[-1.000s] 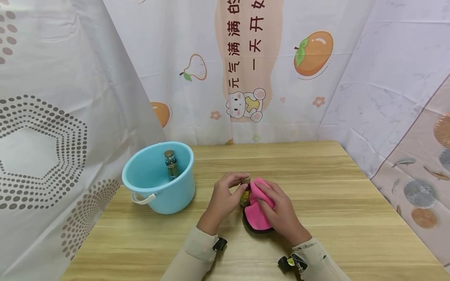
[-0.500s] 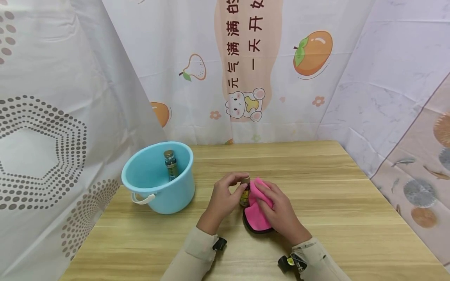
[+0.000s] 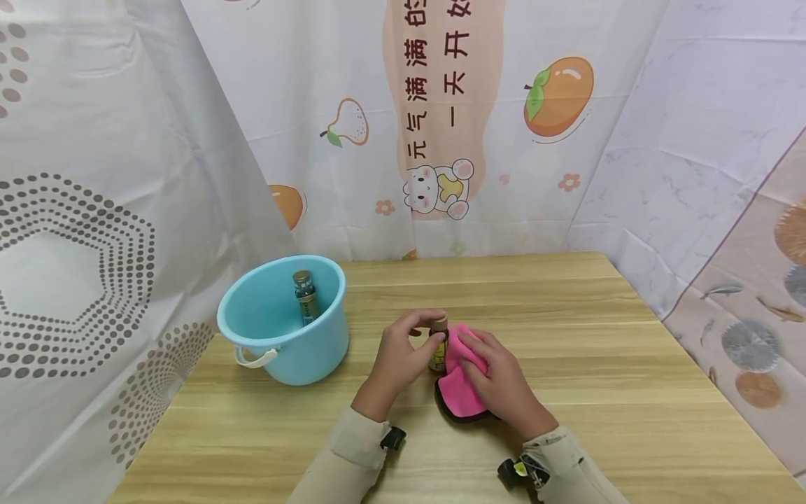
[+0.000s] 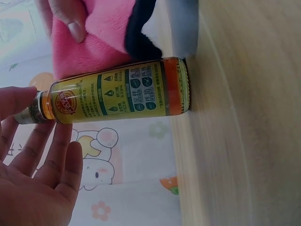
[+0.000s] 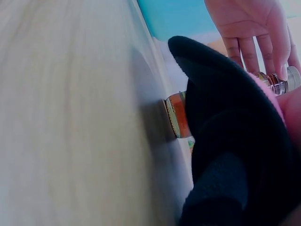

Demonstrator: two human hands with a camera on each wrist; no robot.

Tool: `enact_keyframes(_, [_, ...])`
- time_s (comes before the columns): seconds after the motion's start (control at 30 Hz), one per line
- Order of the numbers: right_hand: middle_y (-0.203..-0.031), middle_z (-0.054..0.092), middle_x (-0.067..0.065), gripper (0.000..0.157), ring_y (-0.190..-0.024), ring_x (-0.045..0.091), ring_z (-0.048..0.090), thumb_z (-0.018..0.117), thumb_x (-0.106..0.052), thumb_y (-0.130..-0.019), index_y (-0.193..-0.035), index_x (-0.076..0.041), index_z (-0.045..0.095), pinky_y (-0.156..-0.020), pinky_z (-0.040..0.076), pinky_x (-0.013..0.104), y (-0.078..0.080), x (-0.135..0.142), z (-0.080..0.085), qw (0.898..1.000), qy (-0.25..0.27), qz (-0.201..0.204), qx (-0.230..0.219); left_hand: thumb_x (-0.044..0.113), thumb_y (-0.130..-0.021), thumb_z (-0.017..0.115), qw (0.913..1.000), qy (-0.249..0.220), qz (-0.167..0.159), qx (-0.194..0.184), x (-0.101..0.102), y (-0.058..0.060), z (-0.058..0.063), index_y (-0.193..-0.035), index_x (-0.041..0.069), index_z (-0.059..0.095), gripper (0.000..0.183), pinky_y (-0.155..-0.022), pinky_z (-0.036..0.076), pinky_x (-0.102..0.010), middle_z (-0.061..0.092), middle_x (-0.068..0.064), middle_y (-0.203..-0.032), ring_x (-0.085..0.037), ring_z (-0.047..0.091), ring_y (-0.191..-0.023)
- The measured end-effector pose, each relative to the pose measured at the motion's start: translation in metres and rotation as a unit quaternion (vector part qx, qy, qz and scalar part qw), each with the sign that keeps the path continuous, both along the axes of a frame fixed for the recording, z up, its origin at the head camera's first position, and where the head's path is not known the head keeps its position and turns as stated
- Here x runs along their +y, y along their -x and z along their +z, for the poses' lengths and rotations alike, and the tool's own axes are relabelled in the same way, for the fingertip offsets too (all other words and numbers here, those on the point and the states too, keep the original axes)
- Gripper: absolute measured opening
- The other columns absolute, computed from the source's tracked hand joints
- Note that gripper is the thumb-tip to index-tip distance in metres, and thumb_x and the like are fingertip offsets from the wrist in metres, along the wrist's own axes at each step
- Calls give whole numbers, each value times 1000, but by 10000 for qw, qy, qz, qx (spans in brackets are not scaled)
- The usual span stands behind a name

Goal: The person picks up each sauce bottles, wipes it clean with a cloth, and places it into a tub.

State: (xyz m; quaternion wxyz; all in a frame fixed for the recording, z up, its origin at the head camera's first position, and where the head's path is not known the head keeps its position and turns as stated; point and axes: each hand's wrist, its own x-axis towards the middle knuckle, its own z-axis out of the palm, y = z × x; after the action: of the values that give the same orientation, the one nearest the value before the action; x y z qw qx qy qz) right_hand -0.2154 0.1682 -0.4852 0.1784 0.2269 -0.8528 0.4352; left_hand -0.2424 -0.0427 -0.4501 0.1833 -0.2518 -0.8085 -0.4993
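A small glass bottle with a yellow-green label and a metal-coloured cap stands upright on the table. My left hand pinches it at the cap and neck between thumb and fingers; the other fingers spread beside the neck in the left wrist view. My right hand grips a pink plush cloth with a black border, held against the bottle's right side. From the right wrist, the cloth's black underside hides most of the bottle, leaving its base and neck visible.
To the left stands a light blue bucket with a white handle. Inside it leans another capped bottle. A wood-grain table lies beneath everything, with printed curtains hanging behind and at both sides.
The cloth and the right hand's fingers have slid slightly down along the bottle, and a little more of its cap shows. The left hand keeps its hold in the same spot.
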Motion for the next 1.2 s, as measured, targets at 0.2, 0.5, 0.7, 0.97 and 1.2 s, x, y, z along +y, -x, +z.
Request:
enact_keyframes(0.2, [-135,66,9,48,-114,21,67,75,-12,-96,-142,-13,64,-93,59,45,0,-1,-1,9984,-243,-183,-471,20,-95,78,10000,-25,60,-8,0,0,0,-125,24,71,31,-89,58,-53,73,12,-117,-7,69,-110])
enact_keyframes(0.5, [-135,66,10,47,-117,26,66,75,-16,-96,-142,-15,65,-98,57,49,-1,-2,-2,9924,-607,-369,-1002,23,-94,78,9999,-10,133,-105,1,-1,1,-124,26,72,30,-93,58,-51,73,13,-117,-7,69,-109])
enact_keyframes(0.7, [-135,66,10,48,-119,27,66,76,-17,-95,-142,-14,65,-99,57,49,0,-2,-3,9927,-720,-373,-897,26,-95,78,9998,-31,175,-127,1,-2,1,-124,25,72,30,-92,58,-49,71,14,-116,-6,68,-109])
enact_keyframes(0.97, [-140,62,11,67,-117,26,66,85,-28,-86,-147,-14,60,-96,57,47,-2,0,-3,9905,-898,-273,-1007,26,-96,76,9996,11,272,28,2,-2,-2,-122,27,73,26,-91,59,-50,67,15,-115,-4,68,-106])
enact_keyframes(1.2, [-137,64,10,68,-106,19,67,88,-20,-82,-145,-13,62,-88,59,40,-1,1,-2,9917,-979,-300,-772,24,-98,75,9992,67,320,234,3,-1,-2,-121,27,73,24,-89,61,-47,69,12,-114,-5,69,-106])
